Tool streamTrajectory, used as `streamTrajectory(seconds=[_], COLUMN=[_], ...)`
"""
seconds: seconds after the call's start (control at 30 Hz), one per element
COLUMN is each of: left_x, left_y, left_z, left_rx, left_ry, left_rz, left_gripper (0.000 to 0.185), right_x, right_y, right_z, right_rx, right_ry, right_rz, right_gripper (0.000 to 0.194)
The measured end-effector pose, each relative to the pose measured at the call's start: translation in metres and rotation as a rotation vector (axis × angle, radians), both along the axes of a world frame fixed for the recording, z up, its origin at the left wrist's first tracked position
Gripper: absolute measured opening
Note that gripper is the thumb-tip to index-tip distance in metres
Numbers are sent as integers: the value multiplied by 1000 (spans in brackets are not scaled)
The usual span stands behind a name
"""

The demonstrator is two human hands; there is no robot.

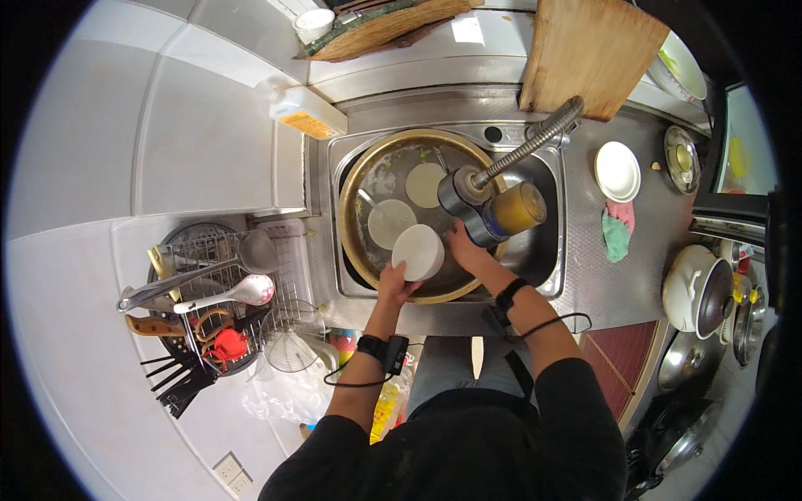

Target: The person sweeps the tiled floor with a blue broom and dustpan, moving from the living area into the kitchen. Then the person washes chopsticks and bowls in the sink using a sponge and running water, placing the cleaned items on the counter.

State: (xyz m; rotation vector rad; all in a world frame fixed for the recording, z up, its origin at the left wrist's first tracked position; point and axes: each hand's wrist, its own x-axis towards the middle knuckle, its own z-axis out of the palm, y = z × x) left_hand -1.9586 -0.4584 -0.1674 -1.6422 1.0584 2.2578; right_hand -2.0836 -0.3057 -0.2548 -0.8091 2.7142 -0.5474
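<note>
My left hand (396, 283) grips the rim of a white bowl (418, 252) above a large metal basin (351, 250) of murky water. The basin stands in a steel sink (551, 263). My right hand (463, 246) is at the water right of the bowl, beneath the faucet head (467, 200); its fingertips are partly hidden, and whether it holds anything is unclear. A second bowl (391, 224) with a spoon handle over its rim and a pale round dish (425, 185) lie in the water. Bits of green float near the basin's far side.
A flexible metal faucet (532, 141) with a yellowish filter cylinder (519, 208) hangs over the basin. At the right are white bowls (617, 171), a green and pink cloth (616, 232) and a pot (692, 291). A wooden cutting board (589, 56) leans behind; a utensil rack (219, 300) is left.
</note>
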Motion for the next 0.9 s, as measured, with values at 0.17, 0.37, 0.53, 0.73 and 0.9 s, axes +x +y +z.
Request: streamTrajectory(seconds=[0.17, 0.37, 0.53, 0.73, 0.9], left_x=[11, -3, 1, -10, -32], left_y=[-14, 4, 27, 28, 22], left_z=[-27, -50, -20, 4, -11], left_rx=[556, 695, 776, 612, 140], left_ry=[98, -17, 159, 99, 130], left_rz=[189, 399, 282, -71, -278], left_gripper=[31, 22, 23, 25, 37], right_x=[-14, 42, 7, -27, 16], right_y=[4, 0, -32, -1, 13], right_z=[24, 143, 115, 37, 47], right_rx=[-568, -678, -631, -938, -1357], right_ry=[-527, -58, -225, -1882, -1829], right_rz=[-93, 27, -22, -536, -856], right_gripper=[16, 34, 14, 32, 36])
